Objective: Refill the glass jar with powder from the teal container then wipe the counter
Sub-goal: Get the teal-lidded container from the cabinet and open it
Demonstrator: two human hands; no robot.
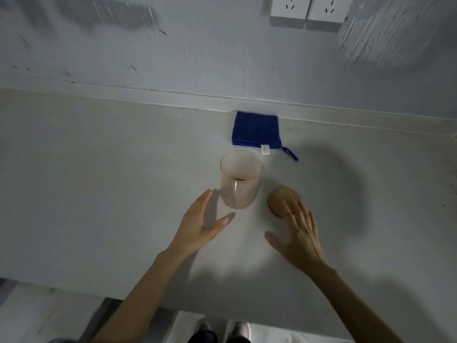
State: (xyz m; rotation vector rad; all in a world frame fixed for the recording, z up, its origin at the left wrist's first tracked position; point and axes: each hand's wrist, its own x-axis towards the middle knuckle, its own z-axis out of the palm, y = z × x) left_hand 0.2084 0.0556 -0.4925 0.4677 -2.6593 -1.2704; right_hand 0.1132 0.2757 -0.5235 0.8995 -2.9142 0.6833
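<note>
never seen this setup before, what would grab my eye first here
The bright blue cloth folded against the wall at the back of the pale counter stands out most. In front of it stands an open, nearly empty glass jar, its wooden lid lying to the right, with the open left hand and right hand near them.

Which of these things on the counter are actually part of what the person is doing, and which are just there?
Part of the job:
- glass jar, open, nearly empty
- round wooden lid, lying beside the jar
- folded blue cloth, for wiping
- counter
- left hand and right hand, both open

Just there:
- wall sockets

The teal container is not in view.
</note>
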